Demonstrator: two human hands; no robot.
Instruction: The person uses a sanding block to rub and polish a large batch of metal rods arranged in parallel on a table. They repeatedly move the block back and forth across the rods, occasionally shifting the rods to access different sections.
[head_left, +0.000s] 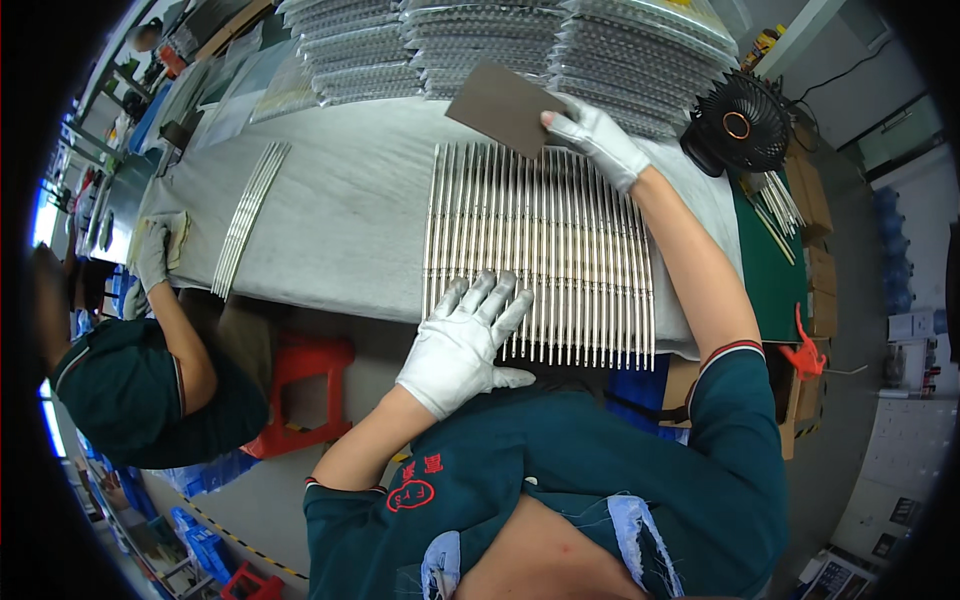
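A row of slim, shiny metal rods (570,250) lies side by side on the cloth-covered table, their near ends reaching over the front edge. My gloved left hand (462,345) rests on the near left part of the row, fingers spread. Above the rods' far ends, my gloved right hand (600,140) grips a flat, grey-brown rectangular sheet (503,105) by its right corner. The thumb shows on the sheet's face; the other fingers are partly hidden. Whether the sheet touches the rods I cannot tell.
Plastic-wrapped stacks (480,50) line the table's far side. A black fan (738,125) stands at the right. Several more rods (250,220) lie to the left, near a co-worker's gloved hand (152,255). A red stool (305,390) is below the table edge.
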